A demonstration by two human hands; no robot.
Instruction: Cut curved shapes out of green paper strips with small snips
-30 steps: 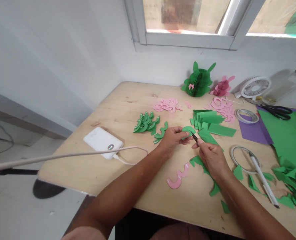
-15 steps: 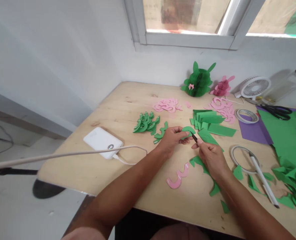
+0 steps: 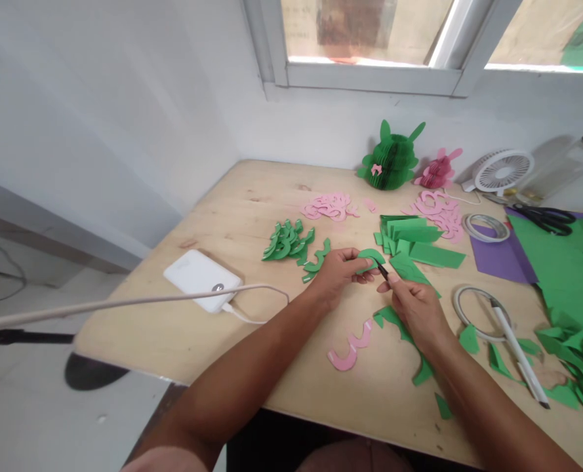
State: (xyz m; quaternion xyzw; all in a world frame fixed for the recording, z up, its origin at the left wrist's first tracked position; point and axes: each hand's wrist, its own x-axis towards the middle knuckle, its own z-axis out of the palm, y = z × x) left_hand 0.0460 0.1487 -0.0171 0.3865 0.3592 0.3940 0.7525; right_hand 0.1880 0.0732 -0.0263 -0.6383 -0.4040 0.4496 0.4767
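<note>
My left hand point(image 3: 339, 272) pinches a curved green paper piece point(image 3: 368, 253) above the table. My right hand point(image 3: 416, 311) grips a slim black tool point(image 3: 382, 270), whose tip touches the paper's right end; its kind is mostly hidden by my fingers. Just left of my left hand lie loose green curved pieces point(image 3: 315, 265) with small white strips, beside a pile of similar green pieces point(image 3: 287, 240). A pink wavy piece point(image 3: 344, 357) with white strips rests below my hands. Behind them is a stack of folded green strips point(image 3: 409, 231).
A power bank point(image 3: 200, 278) with a cable lies left. Pink cutouts point(image 3: 330, 206), a green honeycomb paper figure point(image 3: 392, 162) and a smaller pink figure point(image 3: 437, 170) are at the back. At right are a tape roll point(image 3: 485, 228), scissors point(image 3: 549, 219), a white pen point(image 3: 520, 354) and green scraps point(image 3: 579, 354).
</note>
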